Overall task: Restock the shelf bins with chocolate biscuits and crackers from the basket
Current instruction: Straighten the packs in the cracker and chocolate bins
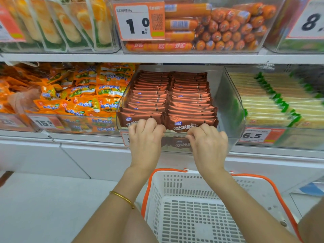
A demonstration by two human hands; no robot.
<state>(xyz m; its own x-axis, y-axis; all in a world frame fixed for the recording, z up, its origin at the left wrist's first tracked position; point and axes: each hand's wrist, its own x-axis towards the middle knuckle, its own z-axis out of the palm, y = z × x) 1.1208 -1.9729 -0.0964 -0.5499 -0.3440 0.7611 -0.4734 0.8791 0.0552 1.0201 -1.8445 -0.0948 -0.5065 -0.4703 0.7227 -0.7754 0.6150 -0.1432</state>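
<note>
Clear bin (226,102) holds biscuit packets (168,95) in two rows; basket (198,174) below

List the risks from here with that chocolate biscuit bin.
1. The left hand and right hand grip only the front rim of the clear bin, which seems to jut past the shelf edge; it may tip forward.
2. The brown packets stand packed to the rim; a jolt could spill the front ones into the basket below.
</note>
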